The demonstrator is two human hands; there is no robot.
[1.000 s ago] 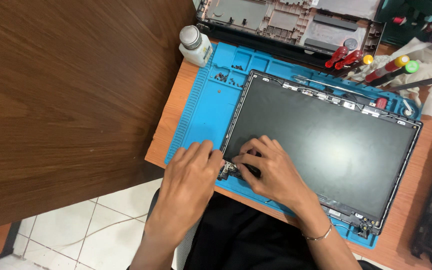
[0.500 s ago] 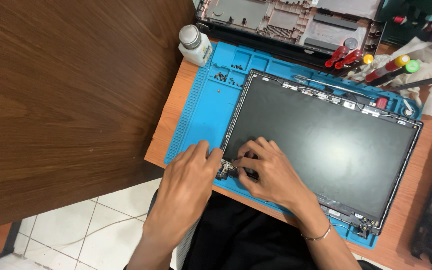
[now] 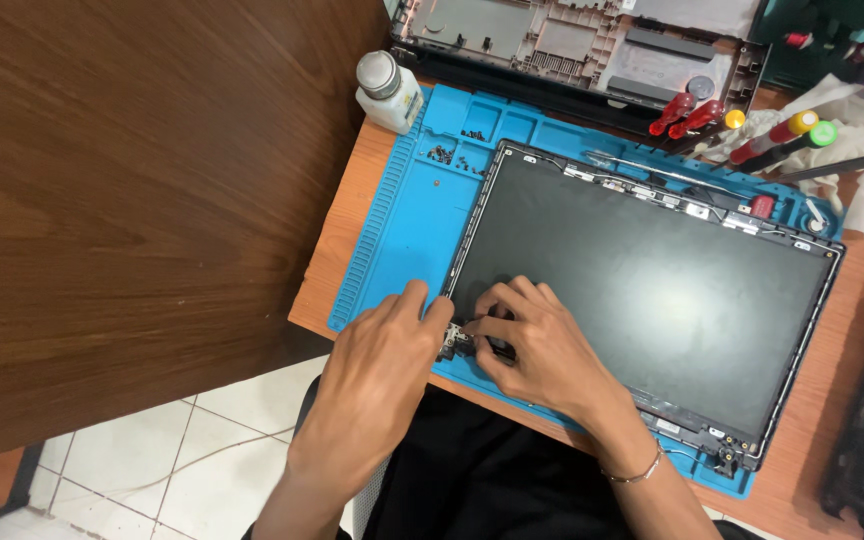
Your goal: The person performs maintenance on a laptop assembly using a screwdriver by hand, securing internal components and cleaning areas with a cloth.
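Looking down from my head cam, my left hand [image 3: 384,352] and right hand [image 3: 537,345] are both bunched at the near left corner of the laptop screen assembly [image 3: 642,290], fingertips pinching at the small metal hinge bracket [image 3: 455,340] there; can't tell how firm the grip is since my fingers cover most of it. The panel lies flat on the blue repair mat [image 3: 402,210], bezel already off, bare frame and cables showing along the far edge. Loose screws [image 3: 442,154] sit in the mat's far left trays, so some are out. The near right hinge [image 3: 722,455] looks like it's in place. Laptop base shell [image 3: 572,40] sits further back, screwdrivers [image 3: 732,125] to its right.
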